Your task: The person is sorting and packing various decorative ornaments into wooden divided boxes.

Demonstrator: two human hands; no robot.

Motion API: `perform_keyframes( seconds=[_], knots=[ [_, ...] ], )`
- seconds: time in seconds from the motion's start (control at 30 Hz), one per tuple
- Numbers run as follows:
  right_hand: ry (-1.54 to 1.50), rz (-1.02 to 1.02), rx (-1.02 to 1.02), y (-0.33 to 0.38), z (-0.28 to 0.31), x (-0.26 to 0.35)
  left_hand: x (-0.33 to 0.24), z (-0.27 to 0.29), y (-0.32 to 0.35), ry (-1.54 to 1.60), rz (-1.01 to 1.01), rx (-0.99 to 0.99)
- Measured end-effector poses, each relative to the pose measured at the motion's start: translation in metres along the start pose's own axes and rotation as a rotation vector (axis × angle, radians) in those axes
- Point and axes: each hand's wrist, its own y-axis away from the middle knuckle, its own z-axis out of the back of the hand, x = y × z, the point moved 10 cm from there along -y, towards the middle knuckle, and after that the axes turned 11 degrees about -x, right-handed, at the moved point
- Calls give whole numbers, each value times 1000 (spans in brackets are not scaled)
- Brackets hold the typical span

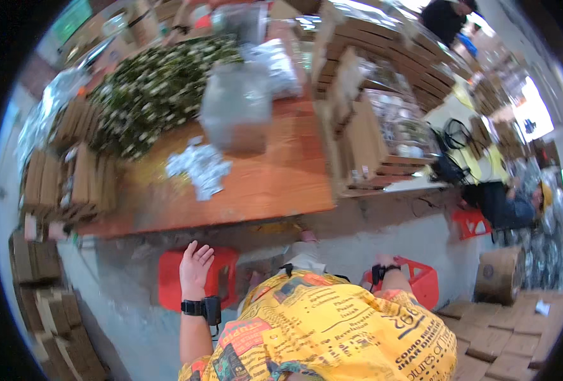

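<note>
My left hand point(197, 270) is raised before the table's front edge, palm turned up and fingers stretched out, with nothing in it. It is in front of a red plastic stool point(169, 279). My right hand point(386, 260) reaches down beside another red stool point(424, 281); its fingers are too hidden and small to make out. On the orange-red wooden table point(281, 184) lie a loose pile of small white slips point(200, 168) and a blurred clear plastic box or bag point(237, 111). Farther back is a large heap of small green and white pieces point(160, 86).
Brown cardboard pieces point(72, 181) are stacked at the table's left end. Cartons point(364, 136) holding clear-wrapped goods stand to the right. Flat cardboard point(503, 333) covers the floor at lower right. A person point(516, 203) sits at far right; another person point(443, 22) is behind.
</note>
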Motion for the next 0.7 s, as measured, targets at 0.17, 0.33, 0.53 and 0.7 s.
perform_keyframes(
  seconds=[0.17, 0.33, 0.53, 0.7],
  knots=[
    [-484, 143, 925, 185, 61, 260, -36, 135, 46, -61, -174, -293],
    [-302, 155, 625, 118, 113, 342, -22, 288, 18, -346, -229, -559],
    [-429, 432, 810, 155, 197, 568, 52, 450, 69, -935, 151, -845],
    [-382, 601, 1048, 196, 223, 693, 106, 479, 118, -395, 218, -1038]
  ],
)
